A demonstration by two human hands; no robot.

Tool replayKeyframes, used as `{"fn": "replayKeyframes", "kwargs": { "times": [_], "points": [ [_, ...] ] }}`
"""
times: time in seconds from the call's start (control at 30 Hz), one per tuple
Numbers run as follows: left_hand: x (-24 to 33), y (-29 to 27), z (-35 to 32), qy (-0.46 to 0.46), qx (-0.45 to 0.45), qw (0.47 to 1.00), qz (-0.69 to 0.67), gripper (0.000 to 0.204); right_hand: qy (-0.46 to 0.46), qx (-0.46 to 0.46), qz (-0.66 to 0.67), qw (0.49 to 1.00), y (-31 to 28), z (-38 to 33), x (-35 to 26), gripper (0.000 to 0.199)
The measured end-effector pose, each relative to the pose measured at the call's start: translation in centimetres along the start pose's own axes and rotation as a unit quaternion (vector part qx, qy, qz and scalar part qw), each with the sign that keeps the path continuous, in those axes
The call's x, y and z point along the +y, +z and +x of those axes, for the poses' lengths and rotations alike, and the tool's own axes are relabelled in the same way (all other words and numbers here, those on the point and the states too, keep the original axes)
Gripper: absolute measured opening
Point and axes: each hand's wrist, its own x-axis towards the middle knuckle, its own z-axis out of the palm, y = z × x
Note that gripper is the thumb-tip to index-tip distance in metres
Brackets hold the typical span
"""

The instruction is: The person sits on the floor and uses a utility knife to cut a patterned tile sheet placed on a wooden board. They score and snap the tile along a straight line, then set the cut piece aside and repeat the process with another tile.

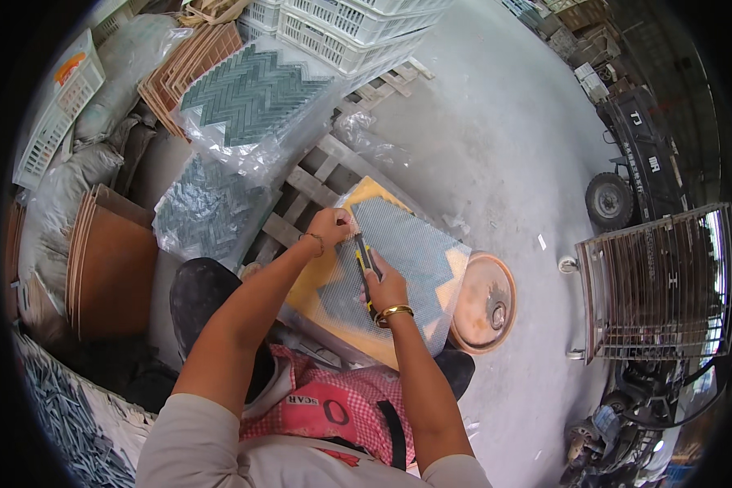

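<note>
My right hand (387, 288) is wrapped round a yellow-and-black utility knife (362, 259), its front end pointing away from me. Close to that end, my left hand (332, 228) pinches at the edge of a white mesh sheet (419, 305). The mesh lies over a grey-blue mosaic tile sheet (394, 236) with zigzag edges. Under both, a yellow board (368, 187) shows at the corners and along the left side. My left fingertips partly hide the mesh edge, and whether the blade touches it I cannot tell.
A brown round lid-like disc (486, 301) is right of the board. Herringbone tile stacks (256, 93) in plastic stand far left, by a wooden pallet (311, 185) and white crates (342, 37). Brown boards (114, 268) lean at left. A wire cart (659, 285) stands right.
</note>
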Motion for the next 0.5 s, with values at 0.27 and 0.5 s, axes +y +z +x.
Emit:
{"fn": "replayKeyframes", "kwargs": {
  "times": [0.27, 0.5],
  "points": [
    [0.8, 0.3, -0.2, -0.008, -0.010, 1.000, -0.025, 0.016, 0.001, 0.003, -0.029, 1.000, 1.4, -0.2, -0.1, 0.043],
    [-1.2, -0.3, 1.5, 0.026, 0.046, 0.993, -0.103, 0.008, 0.006, -0.027, 0.027, 0.999, 2.6, -2.9, 0.6, 0.044]
  ]
}}
